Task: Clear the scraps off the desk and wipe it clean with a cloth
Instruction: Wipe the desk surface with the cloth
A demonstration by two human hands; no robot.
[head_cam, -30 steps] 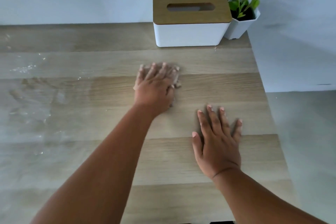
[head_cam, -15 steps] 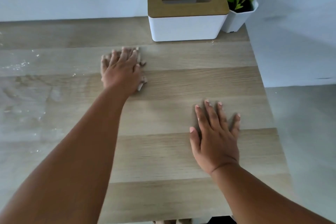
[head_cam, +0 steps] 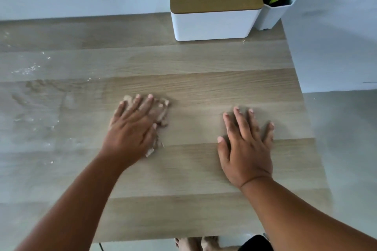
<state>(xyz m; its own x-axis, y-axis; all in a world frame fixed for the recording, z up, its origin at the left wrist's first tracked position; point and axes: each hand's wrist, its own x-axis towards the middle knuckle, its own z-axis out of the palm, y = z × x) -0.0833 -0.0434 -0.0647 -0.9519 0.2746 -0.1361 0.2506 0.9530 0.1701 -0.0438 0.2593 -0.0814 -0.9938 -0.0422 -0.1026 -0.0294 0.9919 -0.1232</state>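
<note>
A: Where do we stand?

B: Our left hand (head_cam: 132, 128) lies flat on the cloth (head_cam: 162, 114), fingers straight, pressing it to the table (head_cam: 204, 87) about midway between the left and right edges. Our right hand (head_cam: 246, 146) rests flat and spread on bare wood near the right edge, holding nothing.

A: So we are wiping. How do we do it well?

B: We think even pressure through the whole palm matters most, so the cloth drags flat and does not bunch. We should work in overlapping passes along the grain and head for the left side, where wet smears (head_cam: 40, 98) and pale specks (head_cam: 26, 70) show. One speck (head_cam: 243, 42) sits just in front of the box (head_cam: 214, 6) at the far edge; we would reach it too, taking care not to knock the box or the plant (head_cam: 275, 2) beside it in the far right corner.

A: And the right hand?

B: It likely serves as a brace; keeping it off the wet wood avoids fresh prints.

A: What does the cloth look like?

B: Small, crumpled, beige-brown, close to the table's colour. Most of it hides under our fingers; ragged folds stick out on the right, and a pale corner pokes out by the thumb side. It looks thin and limp, perhaps damp, though we cannot tell for sure.
</note>
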